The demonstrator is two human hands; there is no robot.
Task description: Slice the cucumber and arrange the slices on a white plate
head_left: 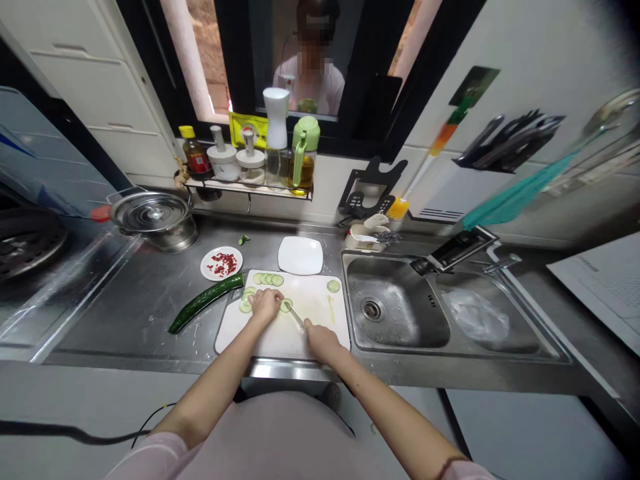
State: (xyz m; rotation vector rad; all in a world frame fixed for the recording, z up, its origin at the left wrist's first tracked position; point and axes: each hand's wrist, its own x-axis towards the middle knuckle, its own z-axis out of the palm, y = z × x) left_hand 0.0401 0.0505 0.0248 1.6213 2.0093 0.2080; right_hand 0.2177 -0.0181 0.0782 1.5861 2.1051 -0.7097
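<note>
My right hand (323, 341) grips a small knife (297, 315), its blade pointing up and left across the white cutting board (280, 343). By the blade tip is a pale green cucumber slice (285, 305). My left hand (265, 305) rests on the board just left of that slice, fingers curled; what they hold, if anything, is hidden. Several slices (245, 307) lie beside its thumb side. A row of overlapping slices (269, 279) runs along the board's far edge, and a single slice (333, 286) sits at the far right corner. Left of the board lies a long dark cucumber (205, 303).
A plate (205, 267) of chopped red pieces and a square white dish (300, 256) stand behind the board. The double sink (400, 337) is at the right, a lidded steel pot (155, 220) at the left. A seasoning shelf (250, 187) hangs under the window.
</note>
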